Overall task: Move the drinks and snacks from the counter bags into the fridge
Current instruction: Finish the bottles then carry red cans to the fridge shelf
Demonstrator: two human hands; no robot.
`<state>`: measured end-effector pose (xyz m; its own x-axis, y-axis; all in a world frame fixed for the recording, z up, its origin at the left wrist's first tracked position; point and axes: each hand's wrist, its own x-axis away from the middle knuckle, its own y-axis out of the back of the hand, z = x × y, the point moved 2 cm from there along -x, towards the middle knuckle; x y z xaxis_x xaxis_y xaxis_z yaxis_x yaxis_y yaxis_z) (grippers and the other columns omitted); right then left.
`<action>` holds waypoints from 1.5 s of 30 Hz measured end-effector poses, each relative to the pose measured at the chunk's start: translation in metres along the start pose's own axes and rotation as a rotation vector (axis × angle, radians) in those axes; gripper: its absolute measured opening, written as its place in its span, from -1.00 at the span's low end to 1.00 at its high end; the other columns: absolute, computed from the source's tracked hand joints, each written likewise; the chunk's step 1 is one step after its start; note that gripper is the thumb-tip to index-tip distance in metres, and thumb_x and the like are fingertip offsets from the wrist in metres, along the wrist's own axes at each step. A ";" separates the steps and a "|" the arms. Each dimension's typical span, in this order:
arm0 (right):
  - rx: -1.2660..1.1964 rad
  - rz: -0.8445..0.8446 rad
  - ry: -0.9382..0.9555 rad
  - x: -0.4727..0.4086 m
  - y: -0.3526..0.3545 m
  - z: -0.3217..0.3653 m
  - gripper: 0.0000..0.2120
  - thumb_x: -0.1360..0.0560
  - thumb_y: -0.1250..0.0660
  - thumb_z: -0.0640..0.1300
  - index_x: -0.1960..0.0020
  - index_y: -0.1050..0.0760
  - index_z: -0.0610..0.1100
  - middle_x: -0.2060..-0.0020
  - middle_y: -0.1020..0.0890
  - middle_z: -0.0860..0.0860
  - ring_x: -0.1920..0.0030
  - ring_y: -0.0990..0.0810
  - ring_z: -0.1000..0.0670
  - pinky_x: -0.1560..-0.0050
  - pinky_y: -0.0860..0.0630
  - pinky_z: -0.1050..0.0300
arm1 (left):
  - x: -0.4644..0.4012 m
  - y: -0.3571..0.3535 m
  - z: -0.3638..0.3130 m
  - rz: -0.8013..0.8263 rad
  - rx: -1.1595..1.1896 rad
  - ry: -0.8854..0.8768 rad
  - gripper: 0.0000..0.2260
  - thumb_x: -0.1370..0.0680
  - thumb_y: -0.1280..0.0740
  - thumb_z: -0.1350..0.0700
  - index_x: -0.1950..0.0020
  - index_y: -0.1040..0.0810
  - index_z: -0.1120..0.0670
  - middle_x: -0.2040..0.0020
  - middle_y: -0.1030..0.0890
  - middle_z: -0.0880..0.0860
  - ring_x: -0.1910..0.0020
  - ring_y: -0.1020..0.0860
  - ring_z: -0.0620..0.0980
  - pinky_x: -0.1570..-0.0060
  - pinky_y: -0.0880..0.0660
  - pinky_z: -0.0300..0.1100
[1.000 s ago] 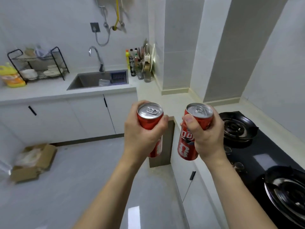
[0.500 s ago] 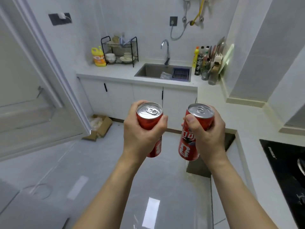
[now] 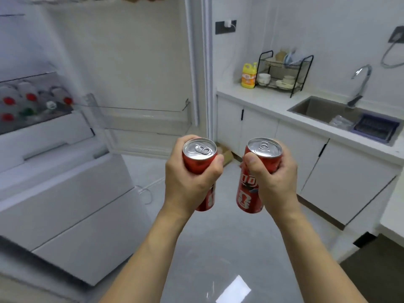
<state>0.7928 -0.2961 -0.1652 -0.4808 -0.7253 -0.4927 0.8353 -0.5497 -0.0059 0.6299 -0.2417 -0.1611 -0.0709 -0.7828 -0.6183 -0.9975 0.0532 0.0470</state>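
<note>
My left hand (image 3: 188, 178) grips an upright red drink can (image 3: 199, 154) with a silver top. My right hand (image 3: 272, 179) grips a second red can (image 3: 250, 194), also upright, a short gap to the right of the first. Both cans hang above the floor at chest height. To the left stands the white fridge (image 3: 65, 204) with its upper door (image 3: 135, 68) swung open. A clear door shelf (image 3: 140, 119) holds nothing. On a fridge shelf at far left lie several bottles (image 3: 30, 101) with red and white caps.
A white counter (image 3: 271, 101) runs along the right with a sink (image 3: 328, 110), a tap (image 3: 360, 84), a black dish rack (image 3: 284, 73) and a yellow detergent bottle (image 3: 249, 75). White cabinets stand below. A cardboard box (image 3: 225, 153) peeks out on the grey floor behind the cans.
The view has swung left from the stove and sink corner to the open fridge. Both hands keep the same hold on the two cans.
</note>
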 end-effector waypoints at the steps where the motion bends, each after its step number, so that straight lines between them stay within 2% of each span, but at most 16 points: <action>1: -0.021 0.028 0.004 -0.002 -0.010 0.001 -0.73 -0.30 -0.42 0.20 0.05 -0.53 0.17 0.14 -0.66 0.12 0.10 -0.67 0.03 0.10 -0.60 0.14 | 0.000 0.009 -0.001 -0.023 -0.029 -0.002 -0.67 -0.37 -0.49 -0.03 -0.04 -0.51 0.03 0.15 -0.62 -0.18 0.17 -0.61 -0.14 0.19 -0.47 -0.42; 3: -0.061 0.085 -0.004 -0.004 -0.030 0.002 -0.70 -0.29 -0.42 0.19 0.03 -0.52 0.11 0.15 -0.66 0.12 0.10 -0.66 0.03 0.10 -0.60 0.11 | 0.001 0.028 -0.004 -0.072 -0.094 -0.008 -0.68 -0.37 -0.49 -0.03 -0.04 -0.51 0.02 0.14 -0.62 -0.19 0.17 -0.61 -0.15 0.18 -0.46 -0.44; 7: -0.141 0.220 -0.018 -0.002 -0.072 0.007 -0.67 -0.30 -0.44 0.18 0.01 -0.53 0.07 0.13 -0.67 0.00 0.09 -0.67 -0.11 0.01 -0.61 -0.21 | 0.005 0.069 -0.013 -0.190 -0.210 -0.007 -0.69 -0.36 -0.49 -0.06 -0.02 -0.50 -0.04 0.14 -0.62 -0.18 0.16 -0.61 -0.15 0.18 -0.46 -0.44; 10: -0.190 0.326 -0.007 0.004 -0.105 0.014 -0.68 -0.30 -0.45 0.18 0.01 -0.53 0.09 0.12 -0.67 -0.02 0.08 -0.68 -0.12 0.00 -0.59 -0.25 | 0.011 0.101 -0.020 -0.281 -0.279 -0.013 -0.68 -0.35 -0.49 -0.08 -0.02 -0.51 -0.04 0.13 -0.62 -0.18 0.15 -0.61 -0.14 0.17 -0.47 -0.42; 13: -0.225 0.413 0.010 0.010 -0.138 0.022 -0.72 -0.31 -0.45 0.18 0.03 -0.53 0.14 0.11 -0.67 -0.02 0.08 -0.68 -0.14 0.00 -0.59 -0.24 | 0.017 0.132 -0.028 -0.345 -0.345 -0.030 -0.67 -0.36 -0.49 -0.08 -0.03 -0.51 -0.01 0.12 -0.62 -0.18 0.14 -0.62 -0.14 0.16 -0.47 -0.43; 16: -0.283 0.492 0.004 0.020 -0.174 0.032 -0.78 -0.32 -0.44 0.18 0.06 -0.54 0.21 0.11 -0.67 0.00 0.08 -0.69 -0.12 -0.01 -0.59 -0.24 | 0.023 0.164 -0.035 -0.405 -0.419 -0.041 -0.69 -0.37 -0.49 -0.08 -0.03 -0.50 -0.06 0.11 -0.62 -0.22 0.12 -0.62 -0.16 0.16 -0.46 -0.46; 20: -0.326 0.592 0.001 0.037 -0.218 0.042 -0.70 -0.32 -0.45 0.20 0.01 -0.54 0.12 0.12 -0.68 0.02 0.09 -0.69 -0.08 0.00 -0.61 -0.21 | 0.030 0.207 -0.039 -0.485 -0.483 -0.051 -0.72 -0.39 -0.48 -0.08 -0.03 -0.50 -0.10 0.09 -0.61 -0.23 0.09 -0.62 -0.16 0.15 -0.46 -0.47; 23: -0.335 0.640 0.010 0.046 -0.248 0.046 -0.72 -0.32 -0.45 0.21 0.02 -0.53 0.16 0.11 -0.68 0.02 0.10 -0.70 -0.06 0.01 -0.63 -0.17 | 0.033 0.234 -0.038 -0.520 -0.508 -0.054 -0.70 -0.40 -0.48 -0.08 -0.04 -0.50 -0.04 0.10 -0.61 -0.23 0.10 -0.62 -0.16 0.15 -0.46 -0.47; 26: -0.369 0.658 0.010 0.052 -0.275 0.048 -0.75 -0.32 -0.45 0.21 0.04 -0.54 0.19 0.11 -0.68 0.00 0.10 -0.70 -0.07 0.03 -0.64 -0.15 | 0.032 0.258 -0.033 -0.527 -0.534 -0.048 -0.68 -0.40 -0.48 -0.09 -0.06 -0.50 -0.03 0.08 -0.60 -0.22 0.08 -0.61 -0.15 0.15 -0.47 -0.47; 32: -0.363 0.668 -0.014 0.058 -0.324 0.048 -0.61 -0.29 -0.44 0.28 -0.03 -0.52 0.13 0.09 -0.68 0.04 0.07 -0.70 -0.04 0.02 -0.64 -0.07 | 0.018 0.303 -0.020 -0.525 -0.551 -0.035 -0.68 -0.40 -0.46 -0.13 -0.07 -0.48 -0.11 0.06 -0.59 -0.22 0.05 -0.61 -0.16 0.14 -0.47 -0.47; 37: -0.385 0.653 -0.011 0.049 -0.358 0.043 -0.69 -0.29 -0.44 0.25 0.02 -0.52 0.20 0.09 -0.69 0.04 0.08 -0.70 -0.03 0.05 -0.64 0.03 | -0.002 0.332 -0.002 -0.538 -0.535 -0.032 -0.71 -0.39 -0.47 -0.12 -0.03 -0.48 -0.15 0.08 -0.60 -0.22 0.08 -0.61 -0.16 0.16 -0.48 -0.46; 41: -0.396 0.653 -0.023 0.032 -0.385 0.034 -0.65 -0.29 -0.44 0.24 0.00 -0.53 0.12 0.11 -0.69 0.00 0.10 -0.70 -0.04 0.06 -0.64 0.04 | -0.022 0.347 0.020 -0.542 -0.515 -0.017 -0.70 -0.39 -0.47 -0.14 -0.04 -0.49 -0.14 0.08 -0.61 -0.21 0.08 -0.62 -0.16 0.15 -0.49 -0.45; 45: -0.390 0.668 -0.015 0.011 -0.417 0.021 -0.68 -0.30 -0.44 0.23 0.02 -0.53 0.15 0.12 -0.69 -0.01 0.10 -0.70 -0.04 0.07 -0.64 0.03 | -0.048 0.360 0.043 -0.562 -0.526 -0.017 -0.69 -0.39 -0.47 -0.14 -0.05 -0.49 -0.12 0.08 -0.60 -0.23 0.07 -0.61 -0.16 0.16 -0.48 -0.46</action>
<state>0.4332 -0.0834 -0.1498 0.1568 -0.8587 -0.4879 0.9816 0.1900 -0.0188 0.2745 -0.1587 -0.1480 0.4420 -0.5951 -0.6712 -0.7504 -0.6553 0.0868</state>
